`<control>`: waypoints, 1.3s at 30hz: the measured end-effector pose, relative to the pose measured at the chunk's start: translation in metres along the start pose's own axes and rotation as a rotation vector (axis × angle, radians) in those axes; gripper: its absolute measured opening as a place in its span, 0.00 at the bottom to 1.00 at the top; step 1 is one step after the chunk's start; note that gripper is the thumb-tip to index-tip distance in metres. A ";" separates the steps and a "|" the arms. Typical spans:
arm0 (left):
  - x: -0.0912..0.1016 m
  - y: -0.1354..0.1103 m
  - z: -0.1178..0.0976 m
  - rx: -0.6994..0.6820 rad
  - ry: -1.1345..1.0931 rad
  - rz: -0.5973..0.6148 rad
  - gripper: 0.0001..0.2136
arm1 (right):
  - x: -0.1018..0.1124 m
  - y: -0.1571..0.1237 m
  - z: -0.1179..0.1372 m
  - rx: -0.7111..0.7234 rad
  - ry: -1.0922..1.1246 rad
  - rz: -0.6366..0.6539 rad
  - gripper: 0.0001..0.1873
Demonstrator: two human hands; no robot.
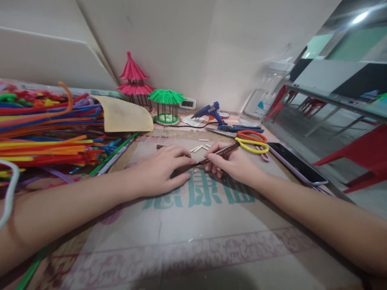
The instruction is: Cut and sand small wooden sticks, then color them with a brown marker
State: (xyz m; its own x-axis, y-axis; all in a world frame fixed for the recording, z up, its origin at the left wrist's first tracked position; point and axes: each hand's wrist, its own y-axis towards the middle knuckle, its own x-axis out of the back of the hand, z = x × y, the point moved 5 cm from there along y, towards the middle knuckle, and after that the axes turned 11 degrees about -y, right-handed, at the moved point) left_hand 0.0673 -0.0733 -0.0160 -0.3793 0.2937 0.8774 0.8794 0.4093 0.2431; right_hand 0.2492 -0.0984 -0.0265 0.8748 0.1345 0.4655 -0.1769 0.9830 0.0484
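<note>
A brown marker pen [223,151] is gripped by my right hand [231,164], its tip pointing left and down. My left hand [167,167] lies low over the printed sheet, its index fingertip meeting the pen tip. Under that fingertip is a small pale stick [194,169], partly hidden and partly dark where the pen touches. Between and just beyond my hands are several short pale sticks [198,148]. A dark brown piece [160,146], possibly the pen's cap, pokes out behind my left hand.
Pipe cleaners [45,151] are heaped at left beside a yellow sheet [127,114]. Pink [134,84] and green [167,105] model pavilions stand at the back. A blue glue gun [210,112], scissors [250,141], a phone [298,163] and a clear jug [261,96] are on the right.
</note>
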 end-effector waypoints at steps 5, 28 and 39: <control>0.000 -0.001 0.000 0.007 -0.011 0.008 0.16 | 0.000 -0.001 0.003 -0.001 -0.010 0.035 0.12; 0.000 0.000 0.000 0.014 -0.014 0.021 0.16 | 0.000 -0.002 0.004 0.016 -0.001 0.026 0.13; -0.001 -0.001 0.002 0.003 -0.026 0.001 0.15 | -0.002 -0.002 0.004 0.022 -0.019 0.068 0.13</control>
State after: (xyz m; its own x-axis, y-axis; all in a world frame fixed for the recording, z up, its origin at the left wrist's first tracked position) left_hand 0.0659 -0.0725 -0.0179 -0.3858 0.3166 0.8665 0.8790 0.4115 0.2410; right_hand 0.2463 -0.1012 -0.0235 0.8517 0.1980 0.4851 -0.2454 0.9688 0.0356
